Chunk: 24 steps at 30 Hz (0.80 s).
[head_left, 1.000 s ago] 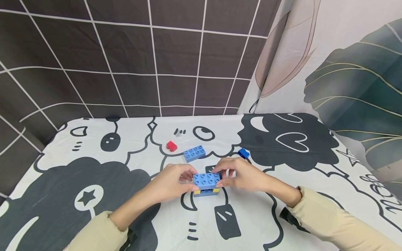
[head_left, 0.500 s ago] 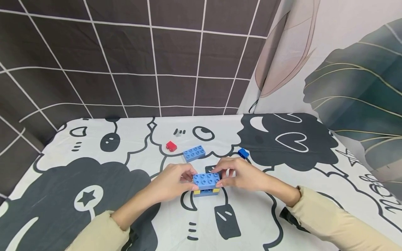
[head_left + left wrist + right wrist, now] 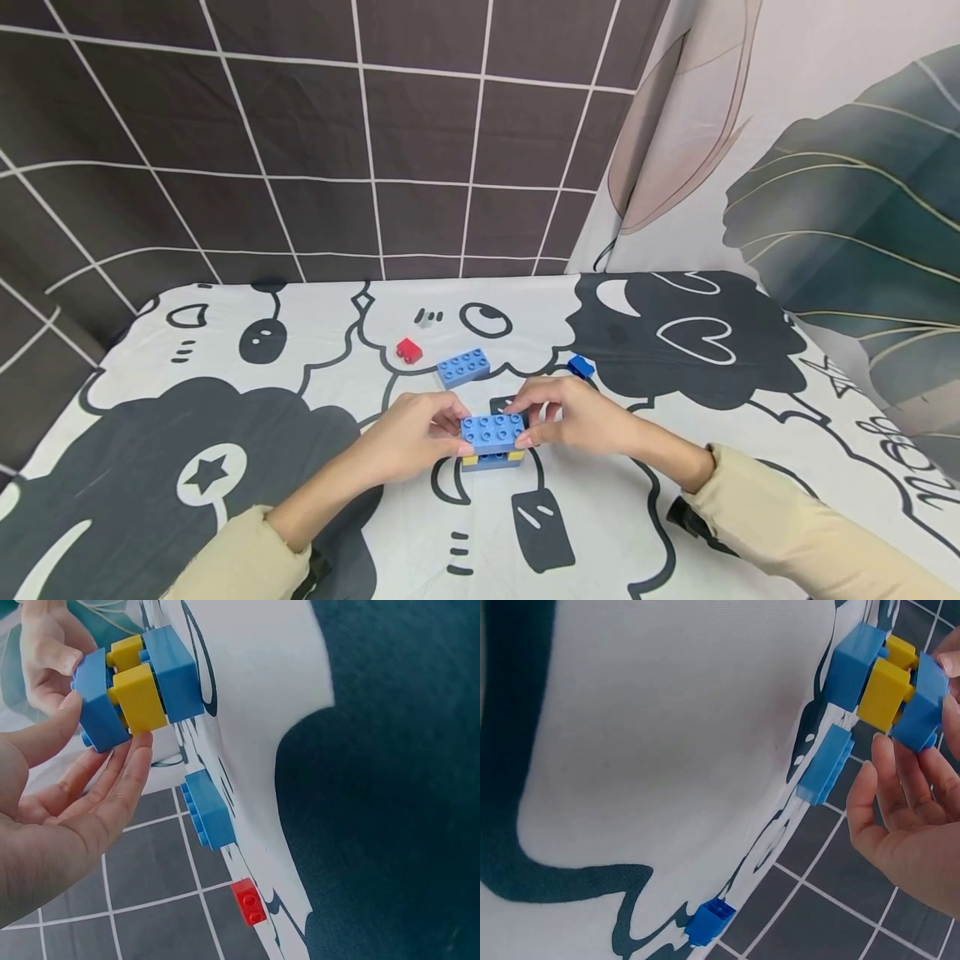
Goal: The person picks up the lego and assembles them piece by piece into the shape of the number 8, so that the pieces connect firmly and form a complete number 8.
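Observation:
A small stack of building blocks stands on the patterned cloth in the middle of the head view. Its top is a light blue eight-stud block (image 3: 492,432), its base another blue block (image 3: 174,673). Between them sit yellow blocks (image 3: 885,693) at the two ends, with a gap in the middle. My left hand (image 3: 417,435) pinches the left end of the top block between thumb and fingers. On the opposite end, my right hand (image 3: 573,417) grips the same block. In the left wrist view the top block sits slightly tilted over the yellow ones, with studs showing between.
Behind the stack lie a loose light blue block (image 3: 463,367), a small red block (image 3: 409,350) to its left and a small dark blue block (image 3: 581,367) to its right. The cloth (image 3: 615,517) runs back to a dark gridded hanging (image 3: 300,125).

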Available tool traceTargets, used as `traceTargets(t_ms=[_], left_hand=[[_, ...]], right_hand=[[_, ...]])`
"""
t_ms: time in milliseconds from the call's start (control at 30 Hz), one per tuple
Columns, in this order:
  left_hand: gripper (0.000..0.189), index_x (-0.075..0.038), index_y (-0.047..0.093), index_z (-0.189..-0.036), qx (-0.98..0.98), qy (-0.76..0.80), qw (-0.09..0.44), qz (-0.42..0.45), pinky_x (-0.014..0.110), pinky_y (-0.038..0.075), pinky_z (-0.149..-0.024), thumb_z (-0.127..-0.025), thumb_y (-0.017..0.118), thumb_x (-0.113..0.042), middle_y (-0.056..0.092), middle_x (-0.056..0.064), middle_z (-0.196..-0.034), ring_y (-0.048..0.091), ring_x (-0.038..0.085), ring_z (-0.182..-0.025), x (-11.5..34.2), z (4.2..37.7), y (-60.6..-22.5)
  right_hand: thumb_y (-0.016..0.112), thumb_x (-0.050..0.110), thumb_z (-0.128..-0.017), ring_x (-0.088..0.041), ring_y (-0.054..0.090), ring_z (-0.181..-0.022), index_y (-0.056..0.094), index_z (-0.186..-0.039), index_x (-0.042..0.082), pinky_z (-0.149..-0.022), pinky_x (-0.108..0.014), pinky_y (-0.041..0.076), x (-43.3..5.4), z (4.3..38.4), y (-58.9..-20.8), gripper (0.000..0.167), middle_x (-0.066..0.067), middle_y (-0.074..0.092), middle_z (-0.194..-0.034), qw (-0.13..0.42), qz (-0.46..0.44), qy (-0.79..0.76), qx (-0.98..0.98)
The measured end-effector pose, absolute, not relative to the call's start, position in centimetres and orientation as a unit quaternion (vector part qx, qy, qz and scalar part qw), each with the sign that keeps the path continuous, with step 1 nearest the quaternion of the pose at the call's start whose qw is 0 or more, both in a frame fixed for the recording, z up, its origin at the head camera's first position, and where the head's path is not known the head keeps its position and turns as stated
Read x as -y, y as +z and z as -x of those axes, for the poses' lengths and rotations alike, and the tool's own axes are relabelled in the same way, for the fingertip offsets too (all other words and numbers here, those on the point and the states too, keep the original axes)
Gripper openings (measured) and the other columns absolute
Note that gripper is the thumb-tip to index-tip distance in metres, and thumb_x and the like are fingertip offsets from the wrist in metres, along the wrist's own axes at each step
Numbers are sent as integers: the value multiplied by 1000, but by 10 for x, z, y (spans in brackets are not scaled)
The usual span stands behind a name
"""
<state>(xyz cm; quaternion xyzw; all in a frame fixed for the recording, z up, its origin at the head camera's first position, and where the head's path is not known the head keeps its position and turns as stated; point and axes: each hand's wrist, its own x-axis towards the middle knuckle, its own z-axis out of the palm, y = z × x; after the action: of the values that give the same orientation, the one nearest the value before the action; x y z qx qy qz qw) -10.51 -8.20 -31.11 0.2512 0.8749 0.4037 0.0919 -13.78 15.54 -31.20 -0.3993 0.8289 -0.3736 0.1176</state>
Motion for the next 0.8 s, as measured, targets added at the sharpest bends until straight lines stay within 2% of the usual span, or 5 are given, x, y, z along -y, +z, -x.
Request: traceTargets(t_ms=[300, 633, 800], left_hand=[[24, -1, 62, -94, -874, 408, 89, -249, 33, 50, -77, -76, 74, -11, 64, 2, -83, 62, 15, -80, 81, 104, -312], [26, -1, 62, -96, -874, 408, 89, -250, 34, 49, -78, -76, 74, -13, 65, 3, -86, 62, 16, -82, 82, 104, -313], [27, -1, 62, -96, -872, 409, 91, -253, 34, 50, -78, -76, 74, -12, 65, 3, -86, 62, 16, -82, 83, 105, -313]], right_hand=[[76, 11, -74, -7, 54, -70, 67, -100, 3, -67, -27, 48, -155, 135, -313, 29, 2, 62, -91, 79, 419, -355, -832], [74, 13, -75, -7, 54, -71, 68, -101, 2, -67, -29, 48, -156, 138, -316, 29, 2, 62, -89, 98, 406, -374, -828], [74, 11, -75, -7, 53, -70, 67, -100, 2, -66, -28, 47, -156, 137, -317, 28, 2, 61, -87, 84, 424, -370, -822]])
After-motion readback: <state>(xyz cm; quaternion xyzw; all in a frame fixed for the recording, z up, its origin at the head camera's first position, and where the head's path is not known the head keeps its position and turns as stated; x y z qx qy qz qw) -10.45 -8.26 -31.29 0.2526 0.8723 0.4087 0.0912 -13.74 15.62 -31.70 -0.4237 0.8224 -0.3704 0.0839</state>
